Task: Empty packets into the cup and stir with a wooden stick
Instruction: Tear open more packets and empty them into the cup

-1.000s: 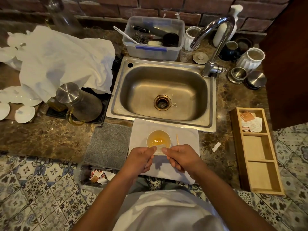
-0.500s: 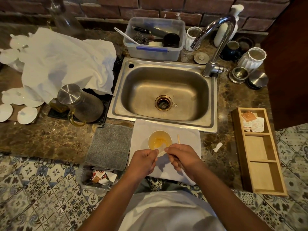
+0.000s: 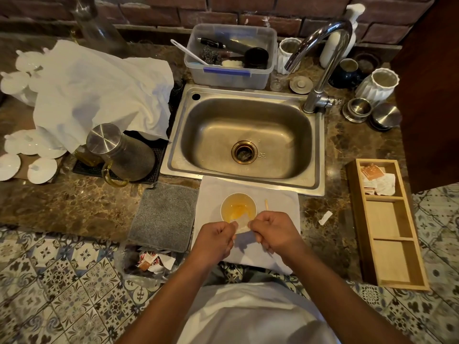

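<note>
Hands raised slightly | packet point(image 3: 241, 225) pinched between both hands' fingers point(image 3: 232, 229)

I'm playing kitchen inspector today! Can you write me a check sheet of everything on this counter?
Surface: brown marble counter; white cloth in front of the sink.
Job's things: cup holds amber liquid; wooden stick lies beside it; packet held over the cup's near edge.
Clutter: grey mat, metal jug, wooden tray with packets, torn wrappers.
Hands: left hand and right hand pinch the packet.
Cables: nothing seen.
Surroundings: brick wall, patterned floor tiles.
</note>
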Demonstrator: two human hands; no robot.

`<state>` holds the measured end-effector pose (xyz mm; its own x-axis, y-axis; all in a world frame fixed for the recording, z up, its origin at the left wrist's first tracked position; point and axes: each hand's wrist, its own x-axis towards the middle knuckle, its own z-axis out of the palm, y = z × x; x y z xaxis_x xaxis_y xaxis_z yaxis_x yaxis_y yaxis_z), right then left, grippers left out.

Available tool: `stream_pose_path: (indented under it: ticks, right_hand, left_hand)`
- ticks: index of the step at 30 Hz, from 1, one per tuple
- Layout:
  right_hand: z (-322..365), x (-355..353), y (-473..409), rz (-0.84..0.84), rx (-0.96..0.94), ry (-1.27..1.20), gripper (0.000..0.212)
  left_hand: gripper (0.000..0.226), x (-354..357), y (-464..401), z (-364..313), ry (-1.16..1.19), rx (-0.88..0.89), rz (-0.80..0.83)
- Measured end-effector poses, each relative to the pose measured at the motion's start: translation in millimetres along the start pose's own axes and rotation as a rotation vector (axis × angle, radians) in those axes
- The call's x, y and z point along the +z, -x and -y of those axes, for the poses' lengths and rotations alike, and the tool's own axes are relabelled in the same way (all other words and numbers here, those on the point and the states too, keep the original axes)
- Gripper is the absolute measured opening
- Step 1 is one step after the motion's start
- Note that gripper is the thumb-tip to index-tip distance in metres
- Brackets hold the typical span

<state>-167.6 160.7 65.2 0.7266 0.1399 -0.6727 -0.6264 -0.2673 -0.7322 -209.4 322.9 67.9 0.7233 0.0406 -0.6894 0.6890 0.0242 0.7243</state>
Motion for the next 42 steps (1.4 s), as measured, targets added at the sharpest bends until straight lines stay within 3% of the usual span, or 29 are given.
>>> stream_pose_path:
  ticks: [3, 23, 28, 37, 42]
  right_hand:
    - [-8.5, 6.2, -2.1, -0.058, -0.021, 0.117, 0.024]
    - [3.6, 6.2, 3.3, 0.061, 0.031, -0.056, 0.039]
    - [0.1, 4.5, 2.1, 0.085, -0.027, 0.055, 0.031]
    - [-3.5, 4.2, 1.4, 0.002, -0.06, -0.031, 0.025]
    - [-5.6, 3.6, 3.4, 0.043, -0.06, 0.011, 0.028]
  left_hand:
    - [0.044, 1.4, -0.3, -0.2, -0.007, -0.001, 0.001]
    - [0.041, -0.6, 6.0, -9.8, 0.012, -0.03, 0.028]
    - [0.04, -0.5, 8.8, -10.2, -0.018, -0.005, 0.062]
    - [0.04, 0.0, 10.1, -8.9, -0.037, 0.037, 0.078]
    - [0.04, -0.8, 10.6, -10.2, -0.029, 0.037, 0.079]
